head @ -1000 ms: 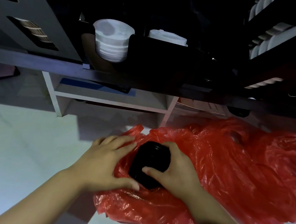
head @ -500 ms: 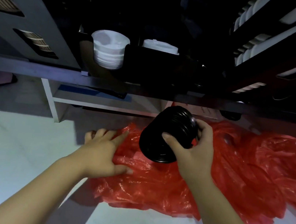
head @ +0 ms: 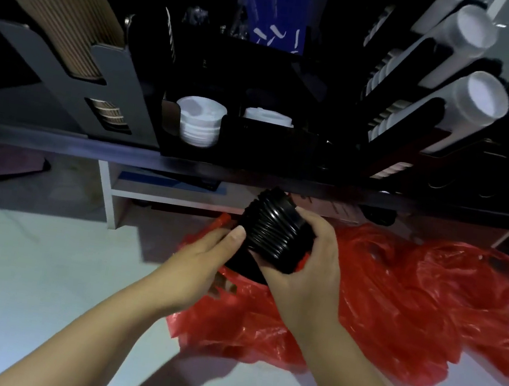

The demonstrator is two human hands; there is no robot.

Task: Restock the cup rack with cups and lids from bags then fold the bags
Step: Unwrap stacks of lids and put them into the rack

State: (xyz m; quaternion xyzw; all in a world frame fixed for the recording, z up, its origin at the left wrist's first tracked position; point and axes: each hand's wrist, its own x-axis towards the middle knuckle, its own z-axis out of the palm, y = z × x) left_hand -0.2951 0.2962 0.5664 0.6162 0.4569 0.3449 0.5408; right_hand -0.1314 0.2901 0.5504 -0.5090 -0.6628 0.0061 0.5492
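At far left, brown cups (head: 52,13) are lying nested in a slanted sleeve of the rack (head: 253,146), mouth outward so one can be drawn off. Their lower run is showing only through a slot. Next along, white lids (head: 199,125) are sitting stacked in an open-fronted pocket, and a second pile beside them is half hidden by the wall.

The left hand (head: 199,264) is cupping the near end of the black lids (head: 273,232), thumb pressing the ribbed side and fingers curling underneath, likely to stop the stack sliding apart. The stack is hanging in the air above the bag (head: 394,306), just below the rack's shelf edge, tilted towards it. The right hand (head: 308,263) is wrapping round the far half and seems to be carrying the weight.

The bag is lying crumpled on the floor (head: 36,276), and I cannot tell whether anything is left inside. At right, clear cups (head: 482,98) are jutting from angled sleeves, and the pockets below them are too dim to read.
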